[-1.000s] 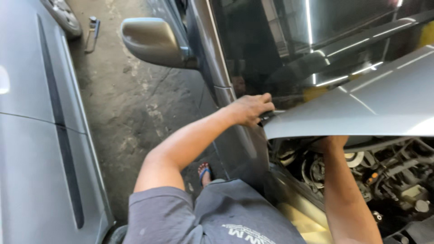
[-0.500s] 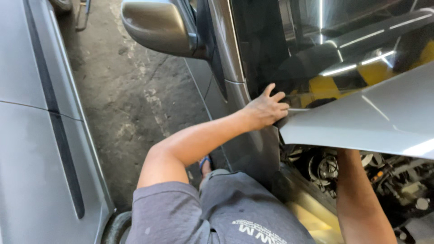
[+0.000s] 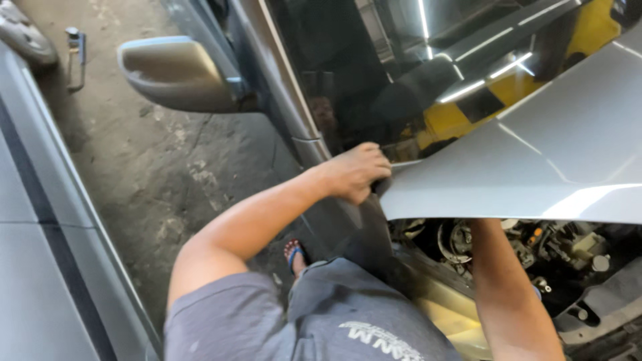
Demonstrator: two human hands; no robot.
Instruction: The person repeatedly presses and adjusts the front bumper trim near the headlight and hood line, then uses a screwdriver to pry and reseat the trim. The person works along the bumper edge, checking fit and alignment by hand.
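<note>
While the fingers of the left hand curl shut over the rear corner of a raised silver bonnet, the panel hangs tilted above the open engine bay of a car in a workshop. The corner sits inside that grip, pinched under the knuckles just beside the base of the dark windscreen; the rest of the panel stretches away from the fingers toward the right of the view. The right forearm rises from below and disappears under the bonnet's lower edge, so the right hand is hidden and whether it is closed on anything cannot be told. To handle the panel well, it seems wise to keep the corner grip firm and the sheet level, clear of the glass and the pillar. Further out, a silver wing mirror juts over stained concrete floor, and a second grey vehicle flanks the left edge.
</note>
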